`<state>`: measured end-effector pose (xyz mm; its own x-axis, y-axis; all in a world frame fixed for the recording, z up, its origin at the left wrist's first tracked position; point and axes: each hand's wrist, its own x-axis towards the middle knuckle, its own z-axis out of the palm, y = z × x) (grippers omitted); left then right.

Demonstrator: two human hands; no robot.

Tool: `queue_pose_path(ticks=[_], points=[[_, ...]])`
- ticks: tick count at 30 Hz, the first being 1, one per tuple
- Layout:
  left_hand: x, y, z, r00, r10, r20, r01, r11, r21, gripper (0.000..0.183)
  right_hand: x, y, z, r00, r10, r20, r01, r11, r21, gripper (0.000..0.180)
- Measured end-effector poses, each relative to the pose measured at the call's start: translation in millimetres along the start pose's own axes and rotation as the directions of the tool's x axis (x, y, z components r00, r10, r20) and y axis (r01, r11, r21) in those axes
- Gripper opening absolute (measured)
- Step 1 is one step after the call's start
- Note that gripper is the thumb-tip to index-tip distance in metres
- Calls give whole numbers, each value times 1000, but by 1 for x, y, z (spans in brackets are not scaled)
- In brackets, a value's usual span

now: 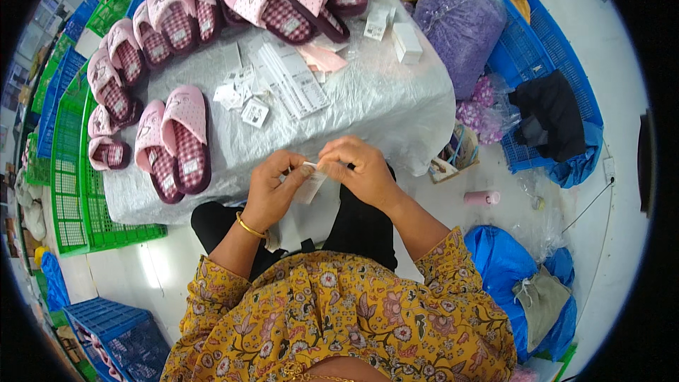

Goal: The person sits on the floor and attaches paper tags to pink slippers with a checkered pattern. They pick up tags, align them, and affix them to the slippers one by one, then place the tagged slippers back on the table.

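Observation:
Between my two hands, just off the front edge of the plastic-covered table, is a small white printed tag. My left hand pinches its top edge between thumb and finger, and my right hand grips the same edge from the other side. A pair of pink slippers with checked insoles lies on the table to the left. Beyond my hands are a stack of printed label sheets and several loose square tags. More pink slippers line the far and left edges.
A white box-shaped stack sits at the table's right. Green crates stand at left, a blue crate lower left. On the right are a purple wrapped bundle, blue crates, a pink bottle and blue bags on the floor.

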<state>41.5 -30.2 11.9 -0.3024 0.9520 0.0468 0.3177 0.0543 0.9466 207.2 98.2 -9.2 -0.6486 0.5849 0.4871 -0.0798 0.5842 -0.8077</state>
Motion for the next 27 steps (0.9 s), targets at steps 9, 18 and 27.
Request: queue_pose_path(ticks=[9, 18, 27], points=[[30, -2, -13, 978, -197, -67, 165, 929, -333, 8, 107, 56, -19, 956, -231, -182, 32, 695, -718, 20], [23, -16, -17, 965, -254, -69, 205, 891, -405, 7, 108, 84, -13, 932, -361, 15, 221, 536, -815, 10], [16, -11, -13, 966, -250, -64, 200, 881, -429, 7, 93, 76, -17, 930, -368, 12, 237, 573, -784, 8]])
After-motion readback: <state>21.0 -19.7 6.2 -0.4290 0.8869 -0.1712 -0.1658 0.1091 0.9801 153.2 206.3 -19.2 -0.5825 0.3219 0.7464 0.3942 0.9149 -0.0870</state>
